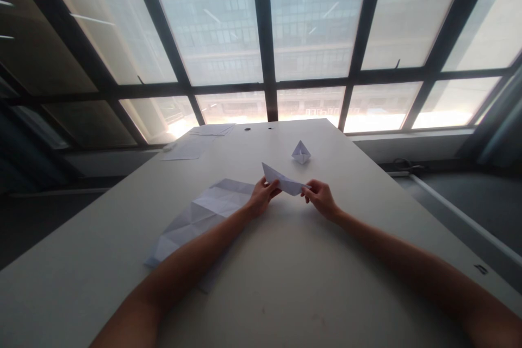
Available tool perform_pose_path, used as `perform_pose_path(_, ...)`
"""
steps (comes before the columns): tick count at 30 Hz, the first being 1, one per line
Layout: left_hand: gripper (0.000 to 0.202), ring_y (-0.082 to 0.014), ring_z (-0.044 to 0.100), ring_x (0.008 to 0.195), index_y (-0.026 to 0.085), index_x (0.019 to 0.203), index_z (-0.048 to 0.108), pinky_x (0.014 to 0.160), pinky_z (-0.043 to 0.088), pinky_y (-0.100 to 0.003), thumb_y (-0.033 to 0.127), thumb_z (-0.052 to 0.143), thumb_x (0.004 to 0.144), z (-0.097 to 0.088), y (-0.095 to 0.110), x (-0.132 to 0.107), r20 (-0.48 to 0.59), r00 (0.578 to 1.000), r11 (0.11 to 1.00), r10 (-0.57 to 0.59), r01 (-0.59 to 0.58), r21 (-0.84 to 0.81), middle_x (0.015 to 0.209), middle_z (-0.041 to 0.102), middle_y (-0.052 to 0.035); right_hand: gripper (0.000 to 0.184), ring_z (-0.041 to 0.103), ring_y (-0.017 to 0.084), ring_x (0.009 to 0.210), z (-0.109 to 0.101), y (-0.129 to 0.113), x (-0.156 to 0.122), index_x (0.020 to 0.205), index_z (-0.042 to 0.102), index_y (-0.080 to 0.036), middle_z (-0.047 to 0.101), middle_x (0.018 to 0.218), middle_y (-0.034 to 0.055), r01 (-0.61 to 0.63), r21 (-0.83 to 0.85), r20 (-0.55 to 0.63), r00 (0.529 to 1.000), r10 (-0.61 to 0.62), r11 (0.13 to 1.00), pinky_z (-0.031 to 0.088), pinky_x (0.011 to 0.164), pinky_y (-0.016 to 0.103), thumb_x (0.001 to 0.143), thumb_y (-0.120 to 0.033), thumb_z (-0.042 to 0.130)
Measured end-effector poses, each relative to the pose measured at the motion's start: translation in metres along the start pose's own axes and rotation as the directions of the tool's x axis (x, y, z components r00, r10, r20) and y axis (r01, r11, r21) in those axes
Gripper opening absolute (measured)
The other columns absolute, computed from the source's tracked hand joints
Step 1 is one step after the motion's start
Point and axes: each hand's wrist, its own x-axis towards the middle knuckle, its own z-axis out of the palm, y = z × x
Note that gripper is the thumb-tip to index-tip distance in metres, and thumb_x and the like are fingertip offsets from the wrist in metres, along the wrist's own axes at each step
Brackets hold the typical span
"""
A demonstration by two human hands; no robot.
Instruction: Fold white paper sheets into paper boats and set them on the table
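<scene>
A folded piece of white paper (289, 186) with a pointed upper left corner is held between my two hands, above the table. My left hand (263, 196) pinches its left part, thumb on the near face. At its right tip, my right hand (321, 196) grips the paper between thumb and fingers. Just beyond stands a small folded paper boat (300, 153) with a raised peak. A large creased sheet of paper (204, 209) lies to the left, partly covered by my left forearm.
The white table (310, 272) reaches toward large dark-framed windows. Flat paper sheets (190, 148) lie at its far left. A small dark object (481, 269) is near the right edge, and a round dark hole (247, 129) is at the far end.
</scene>
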Motion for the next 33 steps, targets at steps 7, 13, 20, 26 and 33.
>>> perform_pose_path(7,0.045,-0.0200,0.068,0.090,0.010,0.098,0.069,0.093,0.052,-0.038,0.035,0.088,0.066,-0.001,0.000,0.000,0.006,1.000,1.000,-0.011,0.011,-0.017,0.100,0.073,-0.0108,0.020,0.053,0.012,0.051,0.004,-0.005,-0.008,0.068,0.060,-0.017,0.063,0.059,0.0000,-0.011,-0.137,0.323,0.945,0.055,0.991,0.039,0.050,0.022,0.076,-0.034,0.067)
perform_pose_path(13,0.047,-0.0222,0.070,0.083,0.009,0.097,0.072,0.084,0.055,-0.038,0.032,0.091,0.061,0.003,0.000,-0.008,0.078,0.995,0.994,-0.066,0.059,0.090,0.096,0.075,-0.0125,0.033,0.052,0.014,0.060,0.005,-0.006,-0.008,0.081,0.070,-0.015,0.065,0.070,0.0027,0.070,-0.179,0.368,0.930,0.001,0.981,0.037,0.053,0.023,0.083,-0.047,0.063)
perform_pose_path(20,0.041,-0.0237,0.071,0.077,0.007,0.092,0.076,0.078,0.056,-0.036,0.036,0.088,0.064,0.015,0.005,-0.020,0.245,0.958,0.958,-0.149,0.079,0.275,0.090,0.076,-0.0128,0.044,0.036,0.010,0.050,0.005,-0.005,-0.010,0.055,0.052,-0.017,0.042,0.051,-0.0036,0.091,-0.240,0.379,0.925,0.007,0.967,0.024,0.047,0.023,0.086,-0.049,0.057)
perform_pose_path(26,0.043,-0.0244,0.072,0.078,0.007,0.093,0.076,0.079,0.056,-0.036,0.035,0.089,0.063,0.017,0.008,-0.022,0.191,0.964,0.957,-0.187,0.135,0.256,0.092,0.076,-0.0135,0.037,0.033,0.009,0.050,0.002,-0.010,-0.012,0.055,0.046,-0.019,0.038,0.053,-0.0042,0.085,-0.227,0.446,0.895,0.026,0.970,0.023,0.047,0.022,0.084,-0.040,0.057)
perform_pose_path(33,0.044,-0.0228,0.071,0.078,0.007,0.093,0.076,0.081,0.056,-0.036,0.037,0.088,0.063,0.014,0.006,-0.018,0.198,0.960,0.971,-0.198,0.163,0.176,0.093,0.076,-0.0147,0.035,0.034,0.009,0.053,0.004,-0.007,-0.010,0.059,0.049,-0.018,0.040,0.056,-0.0035,0.044,-0.215,0.433,0.900,0.055,0.976,0.024,0.047,0.022,0.084,-0.041,0.057)
